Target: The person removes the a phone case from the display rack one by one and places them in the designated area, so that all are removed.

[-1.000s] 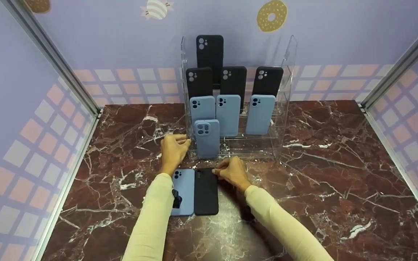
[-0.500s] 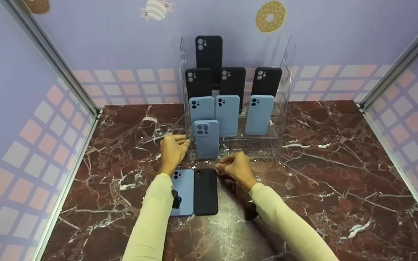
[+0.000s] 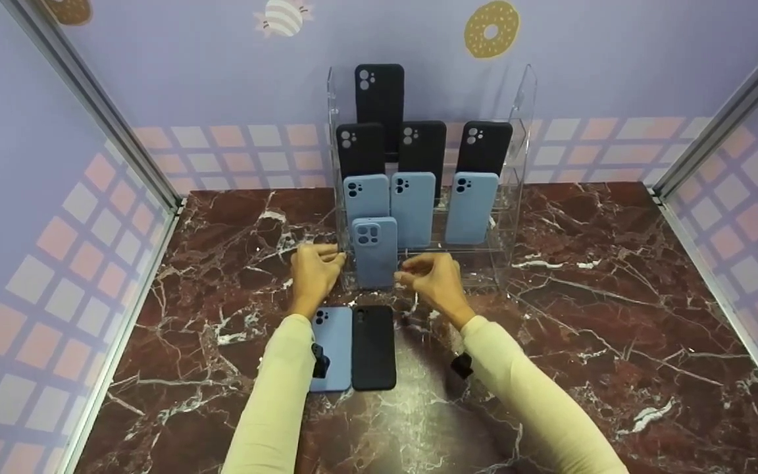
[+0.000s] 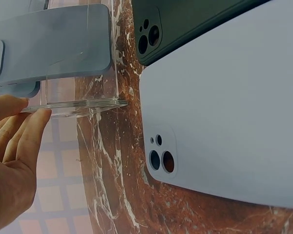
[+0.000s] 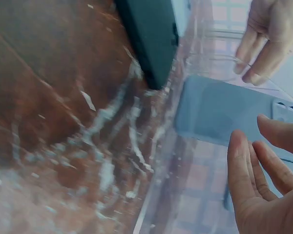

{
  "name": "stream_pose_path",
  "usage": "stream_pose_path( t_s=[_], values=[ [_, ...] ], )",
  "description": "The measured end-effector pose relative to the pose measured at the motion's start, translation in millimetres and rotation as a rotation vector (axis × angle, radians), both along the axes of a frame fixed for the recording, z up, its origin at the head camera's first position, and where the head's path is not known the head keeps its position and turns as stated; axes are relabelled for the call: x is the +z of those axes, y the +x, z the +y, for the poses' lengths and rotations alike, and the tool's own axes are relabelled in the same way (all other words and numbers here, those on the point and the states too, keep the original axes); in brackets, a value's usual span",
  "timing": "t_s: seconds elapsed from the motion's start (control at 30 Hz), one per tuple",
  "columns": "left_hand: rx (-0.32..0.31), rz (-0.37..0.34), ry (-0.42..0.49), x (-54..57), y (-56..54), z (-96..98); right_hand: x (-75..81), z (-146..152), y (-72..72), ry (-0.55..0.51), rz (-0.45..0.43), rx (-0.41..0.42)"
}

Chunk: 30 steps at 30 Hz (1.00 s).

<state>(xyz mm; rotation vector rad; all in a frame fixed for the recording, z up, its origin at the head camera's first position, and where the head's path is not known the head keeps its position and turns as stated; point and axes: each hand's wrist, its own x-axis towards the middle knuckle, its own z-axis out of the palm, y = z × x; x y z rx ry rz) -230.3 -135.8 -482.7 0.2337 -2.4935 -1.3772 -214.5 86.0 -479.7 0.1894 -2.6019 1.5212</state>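
My left hand (image 3: 313, 280) pinches the left side panel of a clear acrylic display stand (image 4: 95, 103) between thumb and fingers. My right hand (image 3: 437, 284) is at the lower right edge of a light blue phone case (image 3: 376, 260), which stands upright in the front row. In the right wrist view its thumb and fingers (image 5: 239, 165) are extended with a gap between them, overlapping the case's edge. On the table before the stand, a blue phone case (image 3: 334, 349) and a black phone case (image 3: 374, 349) lie flat side by side. The left forearm partly covers the blue one.
Higher rows of the stand hold more blue cases (image 3: 413, 210) and several black cases (image 3: 380, 99), all upright. The red marbled tabletop (image 3: 616, 316) spreads around it. Patterned lilac walls (image 3: 589, 79) enclose the back and sides.
My right hand has moved up and away from the black case on the table to the right edge of the front blue case. The left hand has stayed at the stand's side.
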Motion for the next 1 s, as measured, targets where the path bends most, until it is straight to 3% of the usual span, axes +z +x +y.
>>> stream_pose_path(
  t_s=[0.57,1.0],
  values=[
    [0.004,0.004,0.005,0.2,0.4,1.0,31.7,-12.8,-25.2,-0.071,0.114,-0.093],
    [0.004,0.002,0.019,-0.3,0.0,0.8,36.9,-23.4,-35.1,-0.073,0.118,-0.084]
  ],
)
